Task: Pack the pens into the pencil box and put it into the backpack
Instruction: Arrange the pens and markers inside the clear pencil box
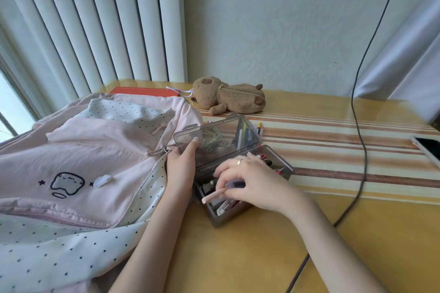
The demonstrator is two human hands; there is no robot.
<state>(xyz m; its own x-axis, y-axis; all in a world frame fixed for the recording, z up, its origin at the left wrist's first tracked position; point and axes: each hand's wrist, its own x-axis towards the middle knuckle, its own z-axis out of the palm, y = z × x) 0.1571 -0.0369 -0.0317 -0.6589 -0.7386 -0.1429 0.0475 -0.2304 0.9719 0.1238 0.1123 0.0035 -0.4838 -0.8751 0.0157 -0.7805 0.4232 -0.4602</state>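
Yellow wood makes up the surface (238,257), with the smoky clear pencil box (228,214) as the landmark on it. Right over the near part of the box, the right hand (252,183) has its fingers curled shut around a pale pink pen (214,195), lowering it among the pens already lying inside. On the box's left side, the left hand (181,164) grips the raised lid (214,138) by its edge, thumb on its face, keeping it tipped up and open. Left of the box and touching it, the pink backpack (83,150) lies flat with its dotted lining showing. Just beyond the lid, a few loose pens (260,128) lie on the striped cloth (333,150). Farther behind the box rests a brown plush toy (228,98), and a red book (145,91) beyond the backpack; a black cable (363,154) and a phone (428,147) sit to the box's right. Packing looks well along but unfinished: the loose pens are left, then closing the lid and moving the box into the backpack.
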